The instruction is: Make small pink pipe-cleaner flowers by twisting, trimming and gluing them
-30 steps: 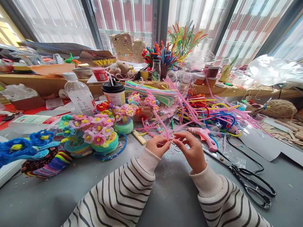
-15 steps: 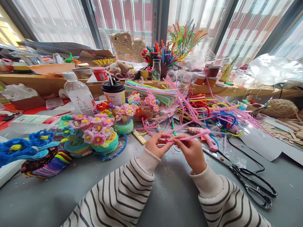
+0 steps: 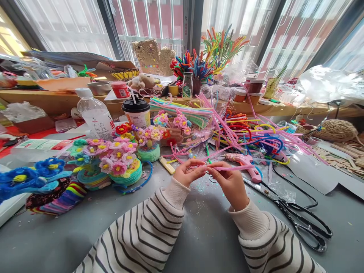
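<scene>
Both my hands meet over the grey table [image 3: 204, 231], fingertips nearly touching. A pink pipe cleaner [image 3: 237, 168] is pinched between them, its free end sticking out to the right past my right hand [image 3: 231, 184]. My left hand [image 3: 187, 172] is closed on the other end of it, which my fingers mostly hide. Just right of my hands lies a pink glue gun [image 3: 251, 167], and nearer me black-handled scissors [image 3: 295, 216]. Pipe-cleaner flowers in pots [image 3: 119, 155] stand to the left, with a cream-coloured lighter-like piece [image 3: 167, 165] between them and my left hand.
Beyond my hands is a heap of loose pipe cleaners [image 3: 250, 132]. A plastic bottle [image 3: 95, 117] and a lidded cup [image 3: 136, 112] stand back left. White paper [image 3: 315, 176] and a twine ball [image 3: 337, 130] lie right. A cluttered ledge [image 3: 159, 94] runs below the windows.
My left hand has shifted slightly left. The free end of the pink pipe cleaner has swung down to lie more level. Nothing else has visibly moved.
</scene>
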The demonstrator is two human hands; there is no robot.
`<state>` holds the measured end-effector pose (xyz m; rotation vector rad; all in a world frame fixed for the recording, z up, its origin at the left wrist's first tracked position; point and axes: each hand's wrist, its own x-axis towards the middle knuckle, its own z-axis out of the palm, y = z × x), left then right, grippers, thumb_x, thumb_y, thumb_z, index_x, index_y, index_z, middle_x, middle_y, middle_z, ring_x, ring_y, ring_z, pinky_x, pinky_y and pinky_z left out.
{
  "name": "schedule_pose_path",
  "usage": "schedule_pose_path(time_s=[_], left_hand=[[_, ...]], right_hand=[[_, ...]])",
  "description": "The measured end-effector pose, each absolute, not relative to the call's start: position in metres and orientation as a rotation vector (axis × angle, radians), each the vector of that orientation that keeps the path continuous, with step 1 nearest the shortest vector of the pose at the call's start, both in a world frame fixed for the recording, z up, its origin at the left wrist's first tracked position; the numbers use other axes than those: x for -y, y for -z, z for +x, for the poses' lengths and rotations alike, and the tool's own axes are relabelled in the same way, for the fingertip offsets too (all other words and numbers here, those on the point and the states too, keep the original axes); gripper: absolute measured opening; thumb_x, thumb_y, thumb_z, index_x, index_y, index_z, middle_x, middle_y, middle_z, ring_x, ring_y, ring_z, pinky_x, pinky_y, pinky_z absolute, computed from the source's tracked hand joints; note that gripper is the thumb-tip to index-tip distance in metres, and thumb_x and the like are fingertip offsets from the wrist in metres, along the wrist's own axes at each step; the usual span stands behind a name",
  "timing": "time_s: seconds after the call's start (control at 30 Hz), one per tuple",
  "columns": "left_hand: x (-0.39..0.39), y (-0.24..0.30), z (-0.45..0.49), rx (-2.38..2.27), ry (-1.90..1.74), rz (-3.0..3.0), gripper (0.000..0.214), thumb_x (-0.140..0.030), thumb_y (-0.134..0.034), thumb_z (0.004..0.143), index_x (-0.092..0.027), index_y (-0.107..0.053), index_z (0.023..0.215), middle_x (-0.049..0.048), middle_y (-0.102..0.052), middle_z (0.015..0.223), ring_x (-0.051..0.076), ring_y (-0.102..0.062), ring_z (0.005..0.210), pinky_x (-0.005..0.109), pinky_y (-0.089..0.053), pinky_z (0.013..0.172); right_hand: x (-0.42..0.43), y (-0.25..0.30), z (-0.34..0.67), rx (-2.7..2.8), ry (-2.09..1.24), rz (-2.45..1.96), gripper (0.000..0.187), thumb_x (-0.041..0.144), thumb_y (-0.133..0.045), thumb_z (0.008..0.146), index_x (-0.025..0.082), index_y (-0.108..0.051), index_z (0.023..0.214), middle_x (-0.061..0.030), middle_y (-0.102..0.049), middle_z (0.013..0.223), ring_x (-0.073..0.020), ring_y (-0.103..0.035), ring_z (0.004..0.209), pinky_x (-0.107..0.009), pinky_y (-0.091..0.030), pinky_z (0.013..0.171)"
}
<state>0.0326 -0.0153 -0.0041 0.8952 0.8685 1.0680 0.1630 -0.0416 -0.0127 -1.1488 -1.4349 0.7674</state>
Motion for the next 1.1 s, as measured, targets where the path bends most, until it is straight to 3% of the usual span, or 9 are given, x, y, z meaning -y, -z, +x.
schedule_pose_path(time_s=[0.47,1.0,1.1], left_hand=[[0.0163,0.0056,0.0307,-0.919,-1.089,1.025,0.028,-0.022,-0.067,0.053,-0.014,-0.062,0.079,0.0037,-0.064,0.077,0.015,-0.057,0.074,0.025,-0.046,0.069],[0.0169,0.005,0.0326,-0.746,-1.101,0.964,0.024,-0.023,-0.065,0.056,-0.015,-0.063,0.078,0.0032,-0.064,0.081,0.015,-0.056,0.08,0.027,-0.042,0.078],[0.0188,0.0077,0.0351,-0.749,-1.205,1.082,0.035,-0.02,-0.066,0.053,-0.017,-0.061,0.088,0.0046,-0.063,0.088,0.016,-0.055,0.085,0.028,-0.041,0.08]], right_hand=[[0.0418,0.012,0.1614,1.372,-0.809,-1.251,0.018,0.033,-0.056,0.066,0.015,-0.058,0.071,-0.0024,-0.058,0.064,-0.0121,-0.051,0.055,-0.024,-0.043,0.05],[0.0387,0.0116,0.161,0.859,-1.544,-0.964,0.015,0.027,-0.062,0.061,0.014,-0.059,0.067,0.0029,-0.049,0.059,-0.0047,-0.043,0.05,-0.018,-0.037,0.049],[0.0376,0.0142,0.1601,0.729,-1.593,-0.926,0.012,0.026,-0.062,0.061,0.016,-0.06,0.067,0.002,-0.051,0.062,-0.0048,-0.043,0.05,-0.018,-0.038,0.049]])
